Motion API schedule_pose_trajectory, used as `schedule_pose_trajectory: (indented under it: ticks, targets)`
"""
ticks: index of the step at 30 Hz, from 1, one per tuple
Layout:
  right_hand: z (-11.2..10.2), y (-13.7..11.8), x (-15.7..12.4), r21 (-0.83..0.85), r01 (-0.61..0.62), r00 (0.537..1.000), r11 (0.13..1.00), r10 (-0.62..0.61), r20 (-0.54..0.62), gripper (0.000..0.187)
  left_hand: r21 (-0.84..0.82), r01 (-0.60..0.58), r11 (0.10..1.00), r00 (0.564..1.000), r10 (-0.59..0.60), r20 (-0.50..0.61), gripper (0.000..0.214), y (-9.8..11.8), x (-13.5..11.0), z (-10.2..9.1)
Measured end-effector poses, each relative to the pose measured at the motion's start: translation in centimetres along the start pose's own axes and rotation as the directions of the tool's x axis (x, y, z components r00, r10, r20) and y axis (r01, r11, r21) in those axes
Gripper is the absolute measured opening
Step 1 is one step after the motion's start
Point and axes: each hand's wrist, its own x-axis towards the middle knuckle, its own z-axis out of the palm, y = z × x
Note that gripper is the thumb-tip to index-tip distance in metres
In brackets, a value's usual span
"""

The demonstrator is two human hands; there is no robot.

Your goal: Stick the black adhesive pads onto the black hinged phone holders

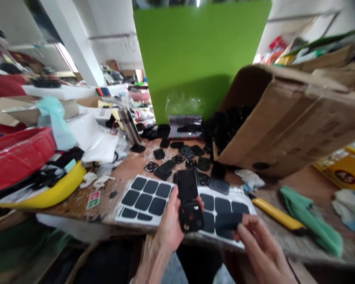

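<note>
Near right, the right hand (pixel 262 245) pinches a thin, dark, flat patch (pixel 229 221) that, edge-held, might curl, we judge; the left hand (pixel 172 223) grips a black, perforated plastic piece (pixel 192 209).

Head camera faces forward and down, close above the left hand (pixel 170 227) and right hand (pixel 258 238), edges apparently blurred
</note>
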Motion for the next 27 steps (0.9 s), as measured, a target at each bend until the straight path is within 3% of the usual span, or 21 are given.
schedule_pose_trajectory:
  ticks: [3, 8, 13, 18, 22, 27]
  targets:
    - [-0.3, -0.4, -1.1, 0.076, -0.109, 0.994, 0.991, 0.11, -0.009, 0.019, 0.005, 0.006, 1.0, 1.0, -0.006, 0.026, 0.047, -0.4, 0.1, -0.3]
    - [0.5, 0.2, -1.6, 0.256, -0.241, 0.97, 0.936, 0.226, 0.088, 0.014, -0.014, 0.071, 0.997, 0.997, -0.07, 0.035, 0.045, -1.1, 0.2, -1.1]
    - [2.0, 1.5, -1.3, 0.244, -0.252, 0.966, 0.937, 0.226, 0.13, 0.017, 0.029, 0.128, 0.991, 0.992, -0.128, 0.007, 0.047, -1.6, 0.3, -1.3]
    - [3.6, 2.7, -1.2, 0.192, -0.25, 0.968, 0.949, 0.238, 0.084, 0.02, 0.077, 0.138, 0.987, 0.99, -0.137, -0.025, 0.049, -2.0, 0.5, -1.5]
    - [4.4, 2.5, -1.1, 0.168, -0.251, 0.968, 0.953, 0.249, 0.034, 0.023, 0.095, 0.13, 0.987, 0.991, -0.126, -0.047, 0.051, -2.3, 0.4, -1.6]
    - [5.1, 2.0, -1.0, 0.174, -0.233, 0.972, 0.957, 0.225, 0.062, 0.024, 0.073, 0.125, 0.989, 0.992, -0.123, -0.038, 0.051, -2.7, 0.5, -1.9]
